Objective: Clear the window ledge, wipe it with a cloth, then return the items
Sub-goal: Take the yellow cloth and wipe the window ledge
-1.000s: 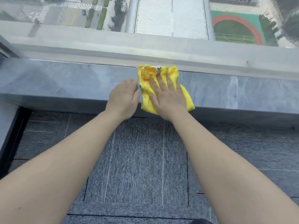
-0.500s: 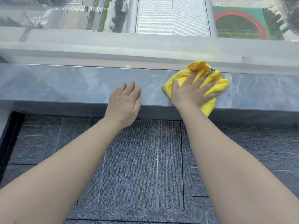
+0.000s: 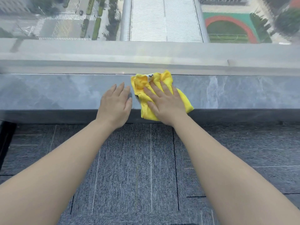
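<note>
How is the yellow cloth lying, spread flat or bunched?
Bunched: the yellow cloth shows folds and crumpled edges under the flat right hand on the ledge.

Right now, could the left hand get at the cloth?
Probably yes. The left hand lies flat on the ledge just beside the cloth, nothing between them, though the right hand covers much of it.

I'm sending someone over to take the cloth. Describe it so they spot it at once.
Look at the grey stone ledge below the window. Midway along it, the right hand presses flat on the cloth, which is bunched against the window frame and hangs over the ledge's front edge. It is bright yellow, the only coloured thing there.
</note>
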Available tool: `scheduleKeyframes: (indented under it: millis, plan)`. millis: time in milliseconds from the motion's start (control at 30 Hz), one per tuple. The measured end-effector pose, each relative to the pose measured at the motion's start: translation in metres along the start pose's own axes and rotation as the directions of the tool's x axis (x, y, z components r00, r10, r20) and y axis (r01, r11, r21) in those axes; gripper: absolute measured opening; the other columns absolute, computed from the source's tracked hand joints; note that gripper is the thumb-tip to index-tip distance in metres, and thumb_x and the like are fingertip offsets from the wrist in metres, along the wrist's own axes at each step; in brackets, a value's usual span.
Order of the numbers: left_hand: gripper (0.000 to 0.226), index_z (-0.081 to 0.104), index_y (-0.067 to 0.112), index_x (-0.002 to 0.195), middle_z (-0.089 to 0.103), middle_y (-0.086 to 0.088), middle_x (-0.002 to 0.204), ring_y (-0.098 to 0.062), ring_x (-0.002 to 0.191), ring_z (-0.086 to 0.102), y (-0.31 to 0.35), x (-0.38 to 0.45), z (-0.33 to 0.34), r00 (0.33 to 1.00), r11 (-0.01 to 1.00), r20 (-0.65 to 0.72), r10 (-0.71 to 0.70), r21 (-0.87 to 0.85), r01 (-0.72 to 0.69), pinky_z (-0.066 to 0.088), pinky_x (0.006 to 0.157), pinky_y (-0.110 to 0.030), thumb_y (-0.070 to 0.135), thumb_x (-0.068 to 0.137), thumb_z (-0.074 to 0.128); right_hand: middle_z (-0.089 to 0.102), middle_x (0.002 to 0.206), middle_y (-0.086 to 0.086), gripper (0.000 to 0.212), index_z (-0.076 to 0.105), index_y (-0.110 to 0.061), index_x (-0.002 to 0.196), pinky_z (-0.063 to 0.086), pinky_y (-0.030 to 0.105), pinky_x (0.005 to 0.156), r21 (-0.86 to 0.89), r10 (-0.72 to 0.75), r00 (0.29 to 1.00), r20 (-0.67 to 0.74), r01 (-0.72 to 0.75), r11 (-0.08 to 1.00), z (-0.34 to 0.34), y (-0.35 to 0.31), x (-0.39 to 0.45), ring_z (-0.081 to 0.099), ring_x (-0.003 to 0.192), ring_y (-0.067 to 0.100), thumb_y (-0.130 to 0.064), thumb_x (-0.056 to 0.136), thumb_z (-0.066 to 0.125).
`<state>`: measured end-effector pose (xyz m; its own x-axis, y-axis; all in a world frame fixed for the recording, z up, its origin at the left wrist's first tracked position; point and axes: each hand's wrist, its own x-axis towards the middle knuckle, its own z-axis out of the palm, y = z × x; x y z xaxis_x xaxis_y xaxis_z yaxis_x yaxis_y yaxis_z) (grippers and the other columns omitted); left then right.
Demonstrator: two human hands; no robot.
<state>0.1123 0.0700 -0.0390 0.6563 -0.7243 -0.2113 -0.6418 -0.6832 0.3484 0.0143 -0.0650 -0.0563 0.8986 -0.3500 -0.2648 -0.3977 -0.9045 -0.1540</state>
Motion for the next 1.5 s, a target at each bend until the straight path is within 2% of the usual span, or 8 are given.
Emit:
scheduleKeyframes:
  millis: [267,500,700,833,967,1067,1233,1500]
  plan:
    - [0.050,0.024,0.014,0.142,0.019,-0.007,0.156,-0.026,0.145,0.012,0.064,0.014,0.016,0.988,0.990,0.062,0.139,0.012,-0.140,0.011,0.117,-0.039,0.030,0.095,0.027,-0.011,0.160,-0.005,0.064,-0.004,-0.029,0.149,-0.006,0.048,0.118,0.074,0.368,0.929,-0.024,-0.366,0.928,0.000,0.074,-0.041,-0.012,0.148,0.023,-0.053,0.094,0.020]
    - [0.065,0.032,0.016,0.139,0.027,-0.006,0.154,-0.030,0.142,0.018,0.098,0.020,0.041,0.966,0.966,0.083,0.245,0.062,-0.251,0.014,0.115,-0.042,0.042,0.082,0.013,-0.011,0.160,0.001,0.071,-0.002,-0.024,0.149,-0.006,0.055,0.116,0.164,0.682,0.731,-0.012,-0.672,0.723,-0.005,0.129,-0.051,-0.011,0.147,0.032,-0.058,0.092,0.021]
    - [0.057,0.041,0.014,0.135,0.039,-0.011,0.147,-0.038,0.137,0.030,0.107,0.025,0.059,0.966,0.958,0.019,0.256,0.129,-0.257,0.023,0.112,-0.051,0.036,0.085,0.024,-0.013,0.159,0.012,0.072,-0.004,-0.013,0.149,-0.007,0.066,0.111,0.256,0.817,0.574,0.059,-0.800,0.543,-0.018,0.126,-0.019,-0.014,0.143,0.043,-0.052,0.094,0.021]
    - [0.056,0.054,0.010,0.123,0.055,-0.017,0.133,-0.045,0.124,0.046,0.110,0.026,0.062,0.965,0.960,-0.029,0.260,0.119,-0.255,0.035,0.102,-0.057,0.035,0.082,0.026,-0.008,0.159,0.015,0.069,0.000,-0.012,0.149,-0.003,0.066,0.111,0.218,0.745,0.667,0.010,-0.729,0.649,-0.015,0.118,-0.012,-0.010,0.143,0.045,-0.048,0.095,0.022]
    - [0.048,0.063,0.005,0.107,0.065,-0.022,0.116,-0.047,0.109,0.056,0.120,0.026,0.063,0.975,0.975,-0.061,0.212,0.086,-0.206,0.041,0.094,-0.056,0.031,0.080,0.034,0.004,0.161,0.002,0.056,0.011,-0.025,0.149,0.001,0.057,0.115,0.119,0.419,0.900,-0.120,-0.406,0.906,-0.006,0.122,-0.036,-0.004,0.147,0.032,-0.042,0.097,0.024]
    - [0.048,0.063,0.001,0.101,0.065,-0.024,0.112,-0.045,0.109,0.056,0.134,0.030,0.062,0.978,0.980,-0.066,0.198,0.045,-0.196,0.040,0.094,-0.053,0.031,0.079,0.032,0.011,0.160,-0.007,0.050,0.016,-0.032,0.147,0.005,0.048,0.116,0.086,0.214,0.970,-0.114,-0.205,0.975,-0.004,0.137,-0.055,0.001,0.148,0.021,-0.040,0.098,0.023]
    - [0.072,0.047,0.006,0.129,0.046,-0.019,0.141,-0.039,0.133,0.036,0.167,0.039,0.066,0.952,0.952,-0.012,0.305,0.028,-0.305,0.027,0.110,-0.049,0.043,0.076,0.016,0.009,0.160,-0.009,0.050,0.012,-0.034,0.148,0.003,0.043,0.118,0.127,0.336,0.938,-0.082,-0.325,0.937,-0.003,0.178,-0.084,0.000,0.149,0.016,-0.040,0.099,0.021]
    - [0.051,0.020,0.018,0.143,0.018,-0.004,0.156,-0.024,0.145,0.013,0.203,0.047,0.068,0.930,0.939,0.166,0.327,0.057,-0.340,0.010,0.119,-0.037,0.031,0.095,0.031,-0.004,0.161,0.003,0.065,0.001,-0.020,0.150,0.000,0.053,0.116,0.192,0.713,0.700,-0.040,-0.695,0.693,-0.013,0.239,-0.091,-0.005,0.147,0.031,-0.049,0.095,0.023]
